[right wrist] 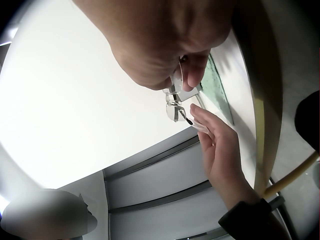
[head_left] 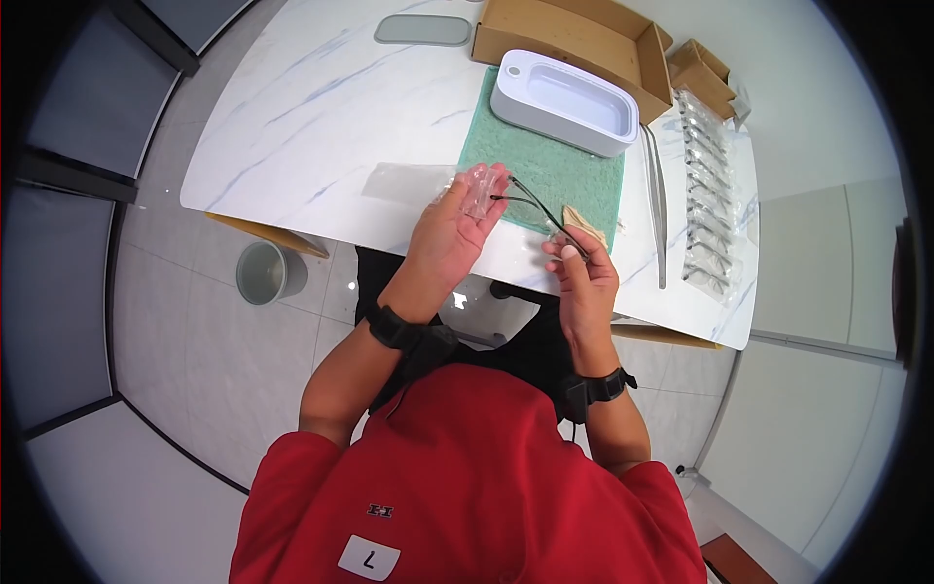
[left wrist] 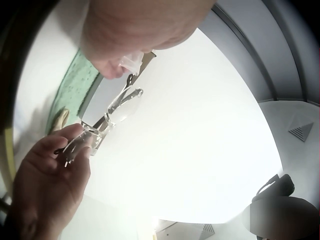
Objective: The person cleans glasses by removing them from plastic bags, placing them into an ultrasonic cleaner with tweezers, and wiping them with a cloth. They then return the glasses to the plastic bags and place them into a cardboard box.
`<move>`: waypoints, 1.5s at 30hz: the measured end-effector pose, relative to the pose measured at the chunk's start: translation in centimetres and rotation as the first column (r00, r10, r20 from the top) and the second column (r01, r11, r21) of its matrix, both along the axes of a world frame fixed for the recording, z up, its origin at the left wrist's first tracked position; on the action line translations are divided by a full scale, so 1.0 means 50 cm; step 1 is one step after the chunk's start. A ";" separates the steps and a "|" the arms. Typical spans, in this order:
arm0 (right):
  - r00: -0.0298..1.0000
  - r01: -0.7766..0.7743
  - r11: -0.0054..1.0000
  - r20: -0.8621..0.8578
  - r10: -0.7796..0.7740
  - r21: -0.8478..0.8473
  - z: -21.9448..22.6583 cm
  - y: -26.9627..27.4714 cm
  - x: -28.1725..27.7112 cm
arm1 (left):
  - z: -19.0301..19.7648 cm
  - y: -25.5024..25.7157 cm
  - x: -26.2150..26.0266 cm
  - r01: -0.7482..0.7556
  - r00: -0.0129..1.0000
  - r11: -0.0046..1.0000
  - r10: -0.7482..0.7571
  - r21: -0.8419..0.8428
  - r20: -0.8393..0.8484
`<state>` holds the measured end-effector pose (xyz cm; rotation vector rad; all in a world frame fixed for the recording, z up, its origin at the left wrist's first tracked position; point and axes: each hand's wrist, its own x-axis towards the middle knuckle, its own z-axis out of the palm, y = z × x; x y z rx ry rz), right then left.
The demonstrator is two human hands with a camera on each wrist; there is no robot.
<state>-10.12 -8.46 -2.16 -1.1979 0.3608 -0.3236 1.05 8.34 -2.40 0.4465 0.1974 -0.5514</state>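
Note:
My left hand [head_left: 443, 238] holds a clear plastic sleeve [head_left: 404, 181] between thumb and fingers, its far end trailing left above the table. My right hand [head_left: 588, 284] pinches a pair of eyeglasses [head_left: 540, 205] at the lens end, partly hidden by the fingers. The dark temples point left, with their tips right at the sleeve by my left fingers. In the left wrist view the clear lenses [left wrist: 117, 117] and temples show between both hands. Beneath the right fingers a beige cloth [head_left: 588, 226] lies on a green towel [head_left: 477, 146].
A white tub-shaped cleaner [head_left: 506, 102] stands on the towel, before an open cardboard box [head_left: 650, 63]. A grey lid [head_left: 423, 30] lies back left. At right are a long metal strip [head_left: 658, 214] and a row of bagged glasses [head_left: 708, 200]. A bin [head_left: 268, 273] stands on the floor.

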 end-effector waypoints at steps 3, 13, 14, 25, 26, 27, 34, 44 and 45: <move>1.000 -0.018 1.000 -0.014 0.018 -0.003 -0.004 0.007 0.000 | -0.001 -0.002 0.001 0.011 1.000 1.000 -0.011 0.004 -0.003; 0.983 -0.165 0.977 -0.101 0.152 -0.137 -0.001 0.010 -0.001 | 0.015 -0.006 -0.001 -0.020 1.000 0.998 0.019 -0.062 -0.018; 0.978 -0.189 0.972 -0.119 0.173 -0.141 0.001 0.009 -0.001 | 0.016 -0.006 -0.002 -0.017 1.000 0.997 0.016 -0.071 -0.015; 0.946 -0.279 0.951 -0.206 0.249 -0.131 0.022 0.001 0.009 | 0.011 0.002 -0.010 0.057 0.976 0.996 -0.069 0.064 0.209; 0.944 -0.282 0.952 -0.215 0.251 -0.123 0.025 0.003 0.010 | 0.011 0.002 -0.012 0.060 0.971 0.995 -0.075 0.074 0.225; 0.947 -0.275 0.950 -0.210 0.241 -0.148 0.027 0.005 0.012 | 0.012 0.002 -0.013 0.063 0.967 0.995 -0.081 0.084 0.241; 0.980 -0.182 0.956 -0.126 0.156 -0.231 0.026 0.020 0.022 | 0.018 -0.004 -0.016 0.037 0.971 0.995 -0.058 0.095 0.234; 0.989 -0.123 0.971 -0.108 0.102 -0.205 0.025 0.044 0.027 | 0.005 -0.009 -0.018 0.079 0.970 0.995 -0.091 0.060 0.224; 0.988 -0.125 0.973 -0.110 0.106 -0.192 0.024 0.043 0.027 | 0.004 -0.007 -0.018 0.088 0.970 0.995 -0.097 0.051 0.222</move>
